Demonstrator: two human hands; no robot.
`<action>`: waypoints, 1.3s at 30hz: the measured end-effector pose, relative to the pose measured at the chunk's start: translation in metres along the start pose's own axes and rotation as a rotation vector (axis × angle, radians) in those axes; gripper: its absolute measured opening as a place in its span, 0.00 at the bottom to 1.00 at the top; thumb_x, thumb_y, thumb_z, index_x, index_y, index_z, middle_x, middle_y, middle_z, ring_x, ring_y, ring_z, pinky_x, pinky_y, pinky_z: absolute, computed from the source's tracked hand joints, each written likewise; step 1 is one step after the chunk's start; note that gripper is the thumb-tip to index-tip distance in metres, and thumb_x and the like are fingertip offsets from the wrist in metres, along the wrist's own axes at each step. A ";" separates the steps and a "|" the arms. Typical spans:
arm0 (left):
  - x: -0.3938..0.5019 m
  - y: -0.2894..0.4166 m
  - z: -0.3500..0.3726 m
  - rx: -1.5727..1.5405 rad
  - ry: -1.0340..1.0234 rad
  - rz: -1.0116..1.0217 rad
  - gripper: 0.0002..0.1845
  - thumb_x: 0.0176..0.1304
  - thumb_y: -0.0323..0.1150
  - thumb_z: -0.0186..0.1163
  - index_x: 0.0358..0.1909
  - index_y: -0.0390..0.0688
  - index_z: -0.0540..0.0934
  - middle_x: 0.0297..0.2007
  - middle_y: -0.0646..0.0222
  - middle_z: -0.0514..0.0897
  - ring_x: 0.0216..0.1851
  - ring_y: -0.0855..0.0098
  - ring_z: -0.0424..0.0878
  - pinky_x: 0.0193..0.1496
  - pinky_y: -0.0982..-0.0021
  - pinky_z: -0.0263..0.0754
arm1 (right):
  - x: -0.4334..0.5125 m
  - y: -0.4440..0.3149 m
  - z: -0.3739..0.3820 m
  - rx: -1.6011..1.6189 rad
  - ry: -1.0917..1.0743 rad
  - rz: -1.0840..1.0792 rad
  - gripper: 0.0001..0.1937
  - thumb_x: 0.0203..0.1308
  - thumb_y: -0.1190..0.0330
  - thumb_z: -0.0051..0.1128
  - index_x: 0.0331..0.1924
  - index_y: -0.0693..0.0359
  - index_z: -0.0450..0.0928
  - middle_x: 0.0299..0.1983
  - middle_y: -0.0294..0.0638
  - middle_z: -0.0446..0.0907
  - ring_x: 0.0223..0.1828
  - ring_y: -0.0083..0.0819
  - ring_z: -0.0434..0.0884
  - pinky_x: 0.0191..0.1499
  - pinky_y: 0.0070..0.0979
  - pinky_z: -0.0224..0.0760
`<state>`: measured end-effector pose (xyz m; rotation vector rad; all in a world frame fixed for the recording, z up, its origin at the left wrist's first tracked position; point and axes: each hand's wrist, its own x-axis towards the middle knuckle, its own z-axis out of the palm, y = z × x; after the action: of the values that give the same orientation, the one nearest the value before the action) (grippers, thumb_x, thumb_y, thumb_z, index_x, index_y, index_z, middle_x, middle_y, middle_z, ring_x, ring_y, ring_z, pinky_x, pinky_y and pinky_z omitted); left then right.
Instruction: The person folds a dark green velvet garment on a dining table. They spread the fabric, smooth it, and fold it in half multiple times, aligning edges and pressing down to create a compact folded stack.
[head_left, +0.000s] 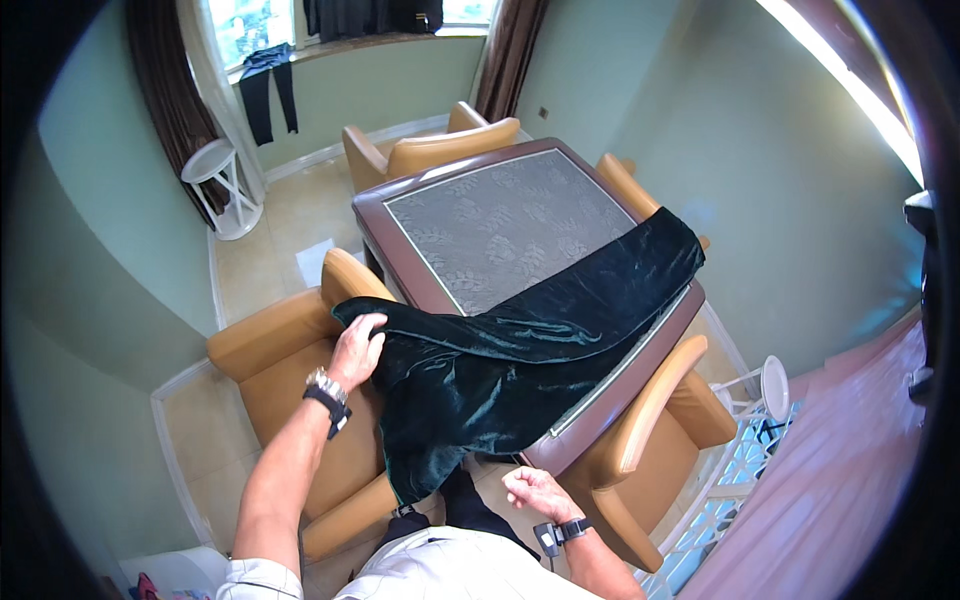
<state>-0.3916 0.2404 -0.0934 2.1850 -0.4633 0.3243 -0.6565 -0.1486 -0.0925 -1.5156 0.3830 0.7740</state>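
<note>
Dark green velvet cloth (480, 367) lies folded lengthwise across the near part of a table with a brown frame (577, 435) and a grey patterned top. One end hangs off the table's near left side, over the arm of a tan armchair; the other reaches past the right edge. My left hand (361, 351), with a metal watch and a black strap at the wrist, is at the cloth's left edge, thumb and fingers on the fabric. My right hand (536, 491), fingers curled and wearing a black wrist strap, is below the table's near corner, apart from the cloth, with nothing visible in it.
A tan armchair (300, 352) stands close on the left, another (652, 450) on the right, with more at the far sides. A round white stand (214, 161) is by the curtain. Black trousers (259, 94) hang from the windowsill. Pink fabric (840, 465) hangs at right.
</note>
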 end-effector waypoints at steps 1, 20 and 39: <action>0.017 -0.007 0.000 0.037 -0.061 0.075 0.24 0.68 0.24 0.63 0.66 0.42 0.78 0.58 0.48 0.84 0.60 0.47 0.83 0.65 0.54 0.79 | 0.009 -0.005 0.000 0.008 -0.003 -0.022 0.13 0.76 0.57 0.67 0.47 0.59 0.85 0.34 0.31 0.85 0.34 0.19 0.81 0.41 0.20 0.77; 0.130 -0.041 -0.009 0.128 -0.988 -0.187 0.19 0.58 0.32 0.69 0.51 0.37 0.86 0.47 0.51 0.91 0.52 0.50 0.88 0.60 0.55 0.82 | 0.130 -0.081 -0.064 0.418 0.114 -0.060 0.13 0.77 0.60 0.65 0.54 0.61 0.84 0.33 0.34 0.85 0.29 0.20 0.83 0.38 0.23 0.84; 0.066 -0.005 -0.069 0.224 -0.456 -0.085 0.18 0.55 0.30 0.80 0.36 0.41 0.77 0.31 0.58 0.85 0.34 0.50 0.85 0.39 0.56 0.79 | 0.189 -0.120 -0.102 0.674 0.384 -0.012 0.21 0.74 0.57 0.69 0.29 0.66 0.85 0.26 0.44 0.88 0.22 0.34 0.88 0.31 0.34 0.92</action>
<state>-0.3350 0.2840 -0.0298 2.4940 -0.6031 -0.1857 -0.4187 -0.1930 -0.1358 -1.0125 0.8279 0.2821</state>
